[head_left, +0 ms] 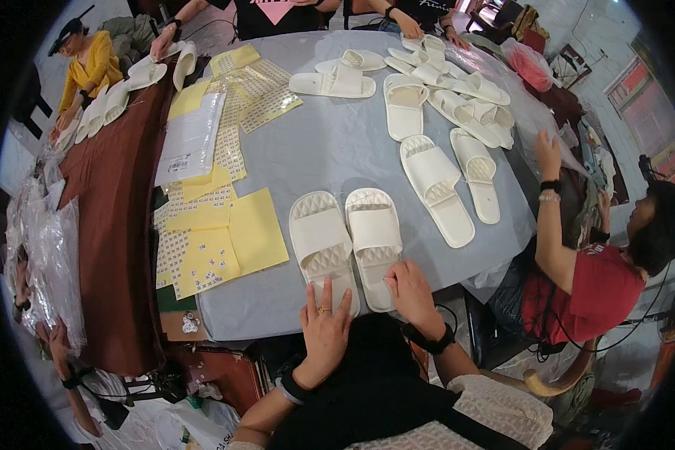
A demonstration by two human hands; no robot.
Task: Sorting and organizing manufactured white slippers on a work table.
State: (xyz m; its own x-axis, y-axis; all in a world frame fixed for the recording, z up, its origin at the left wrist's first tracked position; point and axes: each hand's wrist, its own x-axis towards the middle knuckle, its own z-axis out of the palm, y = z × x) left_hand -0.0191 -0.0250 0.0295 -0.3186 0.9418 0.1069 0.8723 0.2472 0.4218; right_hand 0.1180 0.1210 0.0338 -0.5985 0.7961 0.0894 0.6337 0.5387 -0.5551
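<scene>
Off-white open-toed slippers lie at six o'clock on the table, likely light, flexible, best gripped by the sole edges. Left hand, fingers fanned, touches one heel, gripping nothing; right hand curls at the other, hold unclear. Sticker sheets lie toward nine o'clock.

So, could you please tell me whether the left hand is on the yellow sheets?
No, the left hand has its fingers over a white slipper, to the right of the yellow sheets.
</scene>
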